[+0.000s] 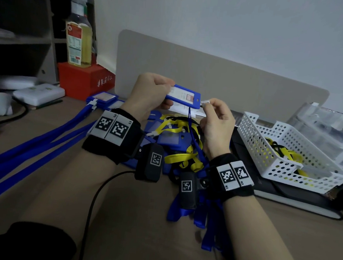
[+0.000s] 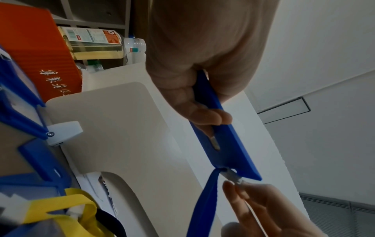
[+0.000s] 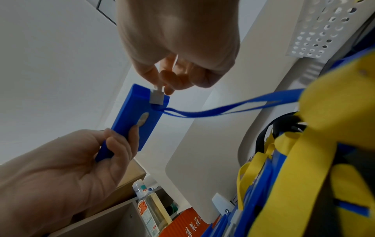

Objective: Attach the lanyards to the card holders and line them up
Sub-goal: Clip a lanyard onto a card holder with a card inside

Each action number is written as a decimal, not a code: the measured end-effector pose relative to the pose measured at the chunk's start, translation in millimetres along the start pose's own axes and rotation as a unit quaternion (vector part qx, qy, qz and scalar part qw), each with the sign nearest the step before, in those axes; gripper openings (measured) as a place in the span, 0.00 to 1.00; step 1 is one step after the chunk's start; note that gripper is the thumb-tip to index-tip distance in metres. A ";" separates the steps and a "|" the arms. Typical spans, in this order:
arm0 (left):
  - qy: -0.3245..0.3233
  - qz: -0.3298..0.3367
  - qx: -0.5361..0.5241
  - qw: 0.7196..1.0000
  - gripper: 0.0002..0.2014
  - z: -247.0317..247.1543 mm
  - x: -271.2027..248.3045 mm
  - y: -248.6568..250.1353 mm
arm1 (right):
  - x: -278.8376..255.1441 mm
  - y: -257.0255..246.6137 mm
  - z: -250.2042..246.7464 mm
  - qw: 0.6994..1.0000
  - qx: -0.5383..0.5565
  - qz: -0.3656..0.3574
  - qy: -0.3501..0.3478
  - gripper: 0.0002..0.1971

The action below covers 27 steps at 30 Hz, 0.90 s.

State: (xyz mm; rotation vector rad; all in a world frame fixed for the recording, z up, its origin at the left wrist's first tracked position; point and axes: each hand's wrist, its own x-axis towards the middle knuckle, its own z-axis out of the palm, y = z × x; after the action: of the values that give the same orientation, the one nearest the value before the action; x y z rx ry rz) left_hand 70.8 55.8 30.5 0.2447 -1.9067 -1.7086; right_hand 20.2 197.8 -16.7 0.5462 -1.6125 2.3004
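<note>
Near the camera, the left hand (image 1: 148, 95) grips 1 blue card holder (image 1: 184, 96) above the desk; the right hand (image 1: 216, 120) pinches the white clip (image 1: 205, 101) of the blue lanyard (image 3: 223, 109) at its right end.

Free: bare table (image 1: 140, 219) strip along near edge, btwn the forearms.
Obstacles: heap of lanyards (image 1: 182, 149) & holders mid-table, under both hands; blue straps (image 1: 29, 148) run to left edge; white basket (image 1: 286, 156) at right edge; divider panel (image 1: 220, 80) closes far edge; red box (image 1: 84, 81) w/ bottle (image 1: 78, 40) at far-left corner.
</note>
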 end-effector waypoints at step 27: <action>0.022 0.053 0.061 0.997 0.12 9.9 -1.5 -5.5 | 2.2 4.1 -4.7 0.993 -0.115 -0.013 0.021 0.06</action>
State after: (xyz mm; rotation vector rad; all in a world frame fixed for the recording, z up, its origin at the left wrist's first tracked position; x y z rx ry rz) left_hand 65.7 64.0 24.5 0.2220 -1.9578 -1.5089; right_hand 15.8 200.9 -20.6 0.4588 -1.8064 2.0569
